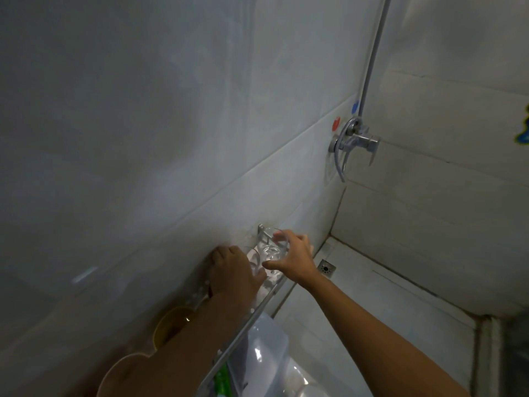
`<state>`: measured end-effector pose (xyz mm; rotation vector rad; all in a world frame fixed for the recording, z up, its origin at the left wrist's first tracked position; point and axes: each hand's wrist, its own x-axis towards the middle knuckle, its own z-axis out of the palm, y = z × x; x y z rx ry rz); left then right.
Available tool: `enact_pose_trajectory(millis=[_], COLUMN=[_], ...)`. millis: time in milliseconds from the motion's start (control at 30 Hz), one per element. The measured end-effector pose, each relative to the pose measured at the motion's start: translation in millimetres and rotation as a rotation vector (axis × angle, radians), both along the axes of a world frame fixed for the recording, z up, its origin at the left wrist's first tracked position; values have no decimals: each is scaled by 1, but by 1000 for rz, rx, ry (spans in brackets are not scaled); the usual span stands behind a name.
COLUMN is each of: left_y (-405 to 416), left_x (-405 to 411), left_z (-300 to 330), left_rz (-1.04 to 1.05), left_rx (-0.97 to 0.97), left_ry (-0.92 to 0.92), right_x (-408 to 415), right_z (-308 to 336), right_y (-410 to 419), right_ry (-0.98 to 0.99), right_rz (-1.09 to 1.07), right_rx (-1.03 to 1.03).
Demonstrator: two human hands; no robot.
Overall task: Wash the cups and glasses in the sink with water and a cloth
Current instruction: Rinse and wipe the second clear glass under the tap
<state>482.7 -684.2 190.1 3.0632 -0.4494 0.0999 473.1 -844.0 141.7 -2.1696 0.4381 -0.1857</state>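
My right hand (294, 259) grips a clear drinking glass (272, 245) by its side, over the far end of a metal wall shelf (257, 308). My left hand (232, 270) lies just left of it on the shelf, fingers curled round a second clear glass (255, 260) that is mostly hidden behind the hand. Nearer me on the shelf stand a yellow-brown cup (169, 325) and a tan cup (120, 373), both partly covered by my left forearm. No cloth and no sink are in view.
A chrome tap (352, 144) with red and blue markers is fixed on the tiled wall at upper right. A floor drain (326, 267) sits in the corner below. Clear plastic wrapping (266, 359) and a green item (221, 379) lie under the shelf.
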Motion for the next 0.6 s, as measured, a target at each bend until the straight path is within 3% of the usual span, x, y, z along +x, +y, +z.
enact_pose_trajectory(millis=[200, 600], left_y=[19, 44], left_x=[-28, -43], left_z=[10, 25], left_rz=[52, 104], left_rx=[10, -135], left_ry=[14, 172], right_x=[1, 2], right_z=[1, -13], right_y=[-1, 0], right_ry=[22, 50], right_rz=[39, 37], right_rx=[-121, -37])
